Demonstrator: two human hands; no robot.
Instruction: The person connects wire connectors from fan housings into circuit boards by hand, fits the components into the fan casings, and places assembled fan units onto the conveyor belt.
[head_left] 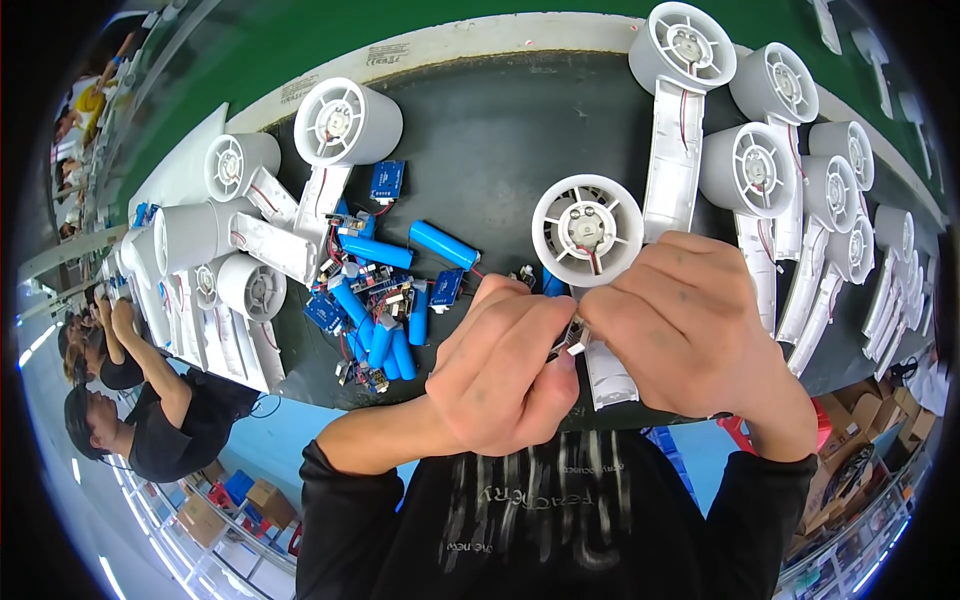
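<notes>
On the dark worktop, a white fan housing lies ahead of the person, its handle shell running beneath the hands. The right hand and left hand meet there. Blue cylindrical cells lie heaped leftward. Both grips are nearly closed, pinching a small, mostly hidden circuit board between them.

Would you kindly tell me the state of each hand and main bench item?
Left hand: closed on a small electronic part.
Right hand: fingers curled, grip hidden.
Nearest white fan: spoked face toward camera.
Handle shell beyond right hand: open, wiring exposed.
Blue cylindrical cells: piled among circuit boards.
</notes>
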